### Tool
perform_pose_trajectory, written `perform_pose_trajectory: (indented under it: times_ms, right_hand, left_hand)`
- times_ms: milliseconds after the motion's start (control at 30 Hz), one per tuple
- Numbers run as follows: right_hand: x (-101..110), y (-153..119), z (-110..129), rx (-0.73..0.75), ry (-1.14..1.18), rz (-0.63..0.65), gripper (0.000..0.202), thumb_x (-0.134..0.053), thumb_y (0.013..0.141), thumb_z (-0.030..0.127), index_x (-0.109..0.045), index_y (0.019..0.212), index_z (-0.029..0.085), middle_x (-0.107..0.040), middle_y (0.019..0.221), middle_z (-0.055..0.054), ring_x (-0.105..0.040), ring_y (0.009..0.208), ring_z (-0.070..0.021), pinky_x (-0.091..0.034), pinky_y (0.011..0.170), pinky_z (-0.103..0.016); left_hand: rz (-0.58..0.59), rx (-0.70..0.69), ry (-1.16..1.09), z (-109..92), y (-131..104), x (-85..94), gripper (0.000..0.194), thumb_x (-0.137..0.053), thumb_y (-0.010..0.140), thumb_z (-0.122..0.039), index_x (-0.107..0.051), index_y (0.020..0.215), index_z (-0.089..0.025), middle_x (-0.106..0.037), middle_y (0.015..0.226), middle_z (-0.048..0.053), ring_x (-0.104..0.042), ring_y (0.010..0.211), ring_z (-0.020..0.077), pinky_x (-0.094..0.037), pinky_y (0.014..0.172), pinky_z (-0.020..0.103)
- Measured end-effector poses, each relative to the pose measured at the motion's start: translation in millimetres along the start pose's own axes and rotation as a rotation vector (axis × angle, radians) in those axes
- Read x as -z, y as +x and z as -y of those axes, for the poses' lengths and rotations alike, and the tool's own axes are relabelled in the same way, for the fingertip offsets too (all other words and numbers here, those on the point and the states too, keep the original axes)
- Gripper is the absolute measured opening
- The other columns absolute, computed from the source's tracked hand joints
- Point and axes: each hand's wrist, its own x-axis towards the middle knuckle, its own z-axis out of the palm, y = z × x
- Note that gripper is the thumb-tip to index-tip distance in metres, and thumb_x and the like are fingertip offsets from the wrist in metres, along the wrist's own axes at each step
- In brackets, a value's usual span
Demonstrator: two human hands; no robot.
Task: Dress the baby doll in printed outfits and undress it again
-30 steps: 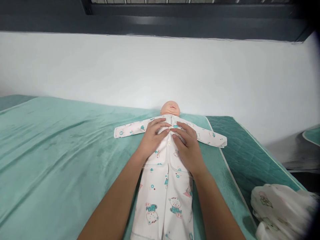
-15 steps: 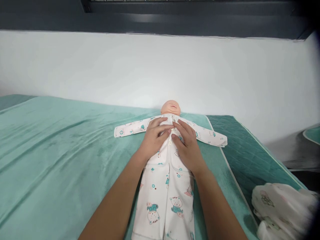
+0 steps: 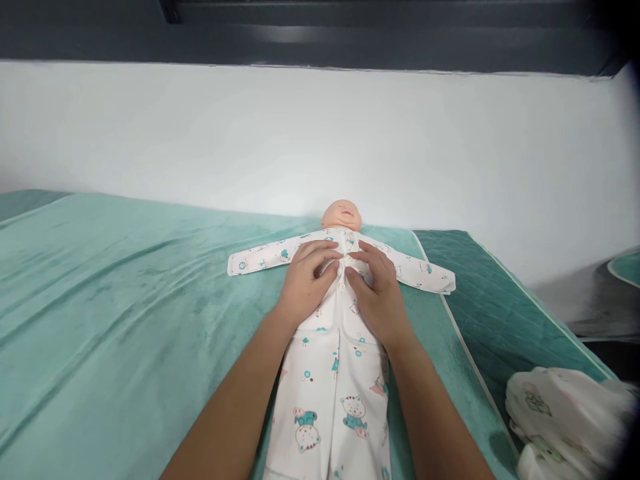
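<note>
A baby doll [image 3: 342, 215] lies on its back, dressed in a white printed top [image 3: 264, 256] with both sleeves spread out. White trousers [image 3: 313, 400] with cat prints stretch below the top. My left hand [image 3: 309, 277] rests on the left side of the chest, its thumb and fingertips at the front placket. On the right side, my right hand [image 3: 375, 283] has its thumb and fingertips at the same placket, facing the left. Both hands pinch the fabric edges around a button near the chest. Another button [image 3: 342, 287] shows just below the thumbs.
A green sheet [image 3: 125, 320] covers the bed, with a darker green quilted piece [image 3: 480, 293] on the right. Bundled white printed cloth [image 3: 565, 413] lies at the lower right. Behind stands a white wall [image 3: 250, 133] under a dark frame [image 3: 325, 40].
The fingers of both hands have shifted slightly at the placket, and my left index finger has drawn down a little. The clothes and doll stay in place.
</note>
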Motion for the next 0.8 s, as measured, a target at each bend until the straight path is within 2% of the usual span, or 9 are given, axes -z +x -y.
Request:
perform_pose_trajectory:
  times_ms: [167, 333, 567, 667, 800]
  right_hand:
    - [-0.7, 0.9, -0.8, 0.006, 0.004, 0.007, 0.027, -0.056, 0.091, 0.029, -0.062, 0.118, 0.030, -0.051, 0.142, -0.003, -0.040, 0.137, -0.0221, -0.032, 0.116, -0.049]
    - [-0.5, 2.0, -1.0, -0.001, 0.027, -0.002, 0.035, -0.058, 0.091, 0.027, -0.059, 0.126, 0.032, -0.052, 0.142, -0.004, -0.041, 0.136, -0.0216, -0.032, 0.116, -0.048]
    - [0.7, -0.6, 3.8, -0.030, 0.134, -0.128, 0.023, -0.058, 0.091, 0.026, -0.070, 0.110, 0.029, -0.059, 0.134, -0.004, -0.051, 0.128, -0.0216, -0.042, 0.111, -0.045]
    - [2.0, -1.3, 5.4, -0.034, 0.127, -0.103, 0.022, -0.057, 0.092, 0.028, -0.073, 0.107, 0.031, -0.060, 0.134, -0.002, -0.050, 0.129, -0.0219, -0.044, 0.109, -0.045]
    - [3.9, -0.6, 5.9, -0.024, 0.085, -0.047, 0.023, -0.058, 0.093, 0.030, -0.073, 0.110, 0.033, -0.060, 0.136, -0.001, -0.048, 0.131, -0.0227, -0.040, 0.111, -0.048]
  left_hand:
    - [-0.002, -0.004, -0.003, -1.1, -1.0, 0.3, 0.017, -0.059, 0.089, -0.019, -0.073, 0.094, -0.027, -0.067, 0.121, 0.002, -0.056, 0.120, 0.0197, -0.044, 0.106, 0.041]
    - [-0.059, -0.009, 0.001, -1.3, -0.8, -0.8, 0.013, -0.060, 0.088, -0.018, -0.071, 0.087, -0.024, -0.069, 0.117, 0.003, -0.059, 0.114, 0.0194, -0.047, 0.100, 0.038]
    - [-0.027, 0.059, 0.006, -1.1, 2.7, -1.7, 0.021, -0.059, 0.091, -0.024, -0.072, 0.107, -0.028, -0.065, 0.124, 0.002, -0.055, 0.121, 0.0190, -0.041, 0.109, 0.038]
    - [0.006, 0.074, 0.002, -1.9, 3.2, -1.5, 0.023, -0.058, 0.092, -0.026, -0.072, 0.110, -0.029, -0.064, 0.126, 0.002, -0.053, 0.123, 0.0185, -0.039, 0.111, 0.037]
    - [0.039, 0.119, -0.049, -0.9, 5.5, -0.2, 0.022, -0.059, 0.092, -0.030, -0.072, 0.110, -0.031, -0.061, 0.129, 0.001, -0.050, 0.127, 0.0187, -0.038, 0.112, 0.037]
